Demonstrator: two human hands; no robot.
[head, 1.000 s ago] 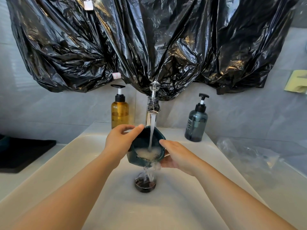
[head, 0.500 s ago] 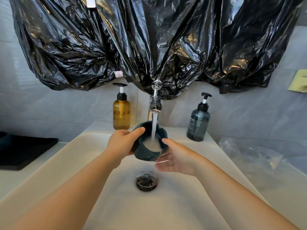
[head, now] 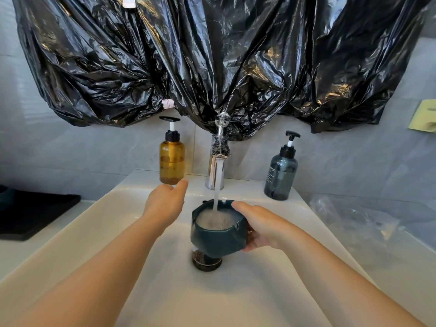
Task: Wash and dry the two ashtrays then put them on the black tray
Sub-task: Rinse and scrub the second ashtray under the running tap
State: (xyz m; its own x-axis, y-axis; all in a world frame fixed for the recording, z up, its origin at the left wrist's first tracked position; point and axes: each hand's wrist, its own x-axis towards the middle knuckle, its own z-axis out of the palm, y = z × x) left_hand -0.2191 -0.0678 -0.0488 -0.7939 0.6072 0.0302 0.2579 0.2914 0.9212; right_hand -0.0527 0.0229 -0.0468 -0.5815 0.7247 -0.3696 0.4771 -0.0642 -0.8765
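Both forearms reach in from the bottom edge over the white sink (head: 94,232), whose broad, sloping basin leaves open room on either side of the hands. The dark drain (head: 206,264) sits at the basin's middle, partly hidden by the ashtray (head: 218,239) held just above it.

The right hand (head: 262,227) grips this dark green ashtray from its right side. The thumb lies over the rim and the fingers (head: 250,246) curl under the base, where their tips are hidden. The ashtray stands upright, full of foaming water.

The left hand (head: 165,204) hovers just left of the ashtray, not touching it, with relaxed fingers holding nothing.

A water stream (head: 218,185) falls from the chrome faucet (head: 215,171) straight into the bowl. An amber pump bottle (head: 171,159) stands on the sink's back ledge to the faucet's left and a blue-grey pump bottle (head: 280,175) to its right.

On the worktop at far left lies the black tray (head: 35,215), cut off by the frame edge. Crumpled clear plastic (head: 354,223) lies on the right and is hard to make out. Only 1 ashtray can be seen clearly.

A black plastic sheet (head: 212,62) covers the wall above.
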